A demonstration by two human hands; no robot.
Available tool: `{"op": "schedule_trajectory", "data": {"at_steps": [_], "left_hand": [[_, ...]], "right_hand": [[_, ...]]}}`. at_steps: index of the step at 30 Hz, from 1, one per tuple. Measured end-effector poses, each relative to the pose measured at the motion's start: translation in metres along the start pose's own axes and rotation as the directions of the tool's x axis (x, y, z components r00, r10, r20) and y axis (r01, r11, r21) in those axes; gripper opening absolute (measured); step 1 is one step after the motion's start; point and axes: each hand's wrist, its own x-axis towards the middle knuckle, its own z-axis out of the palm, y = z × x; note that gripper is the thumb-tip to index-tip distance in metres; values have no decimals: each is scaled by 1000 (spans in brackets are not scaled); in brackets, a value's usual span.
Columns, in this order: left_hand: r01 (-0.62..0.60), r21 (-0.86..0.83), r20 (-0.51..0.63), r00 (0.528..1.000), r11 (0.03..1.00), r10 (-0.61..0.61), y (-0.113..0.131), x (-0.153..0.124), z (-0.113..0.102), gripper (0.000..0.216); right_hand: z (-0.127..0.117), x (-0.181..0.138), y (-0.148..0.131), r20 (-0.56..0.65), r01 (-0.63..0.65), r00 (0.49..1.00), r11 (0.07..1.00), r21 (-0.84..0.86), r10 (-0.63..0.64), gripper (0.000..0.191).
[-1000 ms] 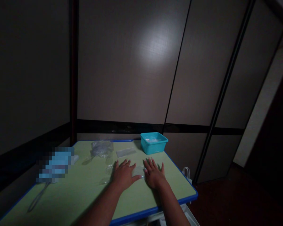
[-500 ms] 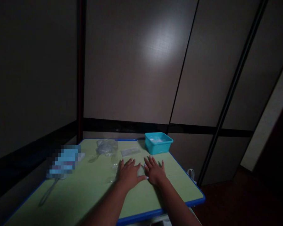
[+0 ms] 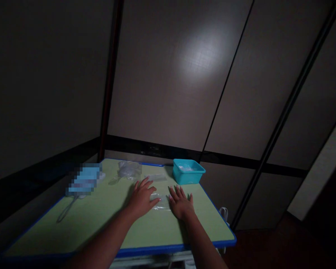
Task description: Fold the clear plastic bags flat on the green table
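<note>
On the pale green table [image 3: 100, 220], a clear plastic bag [image 3: 161, 203] lies flat between my two hands. My left hand [image 3: 142, 196] has its fingers spread, the thumb at the bag's left side. My right hand [image 3: 182, 203] rests palm down on the bag's right side, fingers stretched out. Beyond my left fingertips lies another flat clear bag [image 3: 158, 177]. A crumpled heap of clear plastic [image 3: 129, 170] sits farther back to the left.
A turquoise basin [image 3: 189, 172] with clear plastic inside stands at the back right corner. At the left edge lies a blurred-out blue item [image 3: 86, 179] with a looped strap [image 3: 65, 212]. Dark wall panels [image 3: 168, 93] rise behind the table's blue rim.
My left hand has slid left, away from my right hand, showing more of the bag between them. The camera view has tilted. My right hand stays at nearly the same spot.
</note>
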Motion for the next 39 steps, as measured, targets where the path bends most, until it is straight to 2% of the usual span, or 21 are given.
{"op": "schedule_trajectory", "data": {"at_steps": [3,5,9,15,23,28,33,39], "left_hand": [[-28,-34,50,998,999,30,-26,-18,-11,38],[5,-50,63,998,999,-2,-43,-30,-15,38],[41,-71,72,997,997,-36,-64,-41,-18,24],[-4,-196,138,990,981,32,-72,-34,-18,4],[39,-357,134,991,933,10,-92,-23,-18,9],[48,-347,84,996,937,-20,-97,-26,-16,14],[41,-309,156,988,950,8,-98,-31,-20,13],[102,-285,176,983,953,-52,-99,-32,-27,6]], "right_hand": [[1,1,1,-4,10,1000,1000,14,-10,51],[1,2,1,-4,12,1000,1000,20,-12,52],[1,2,0,3,2,1000,999,35,-2,52],[2,2,0,1,-4,1000,997,73,4,54],[5,2,1,-36,7,999,993,118,-3,56],[3,0,1,-33,8,999,993,122,-4,56],[2,1,2,-11,0,1000,993,120,1,57],[3,1,2,-32,10,999,993,120,-6,57]]}}
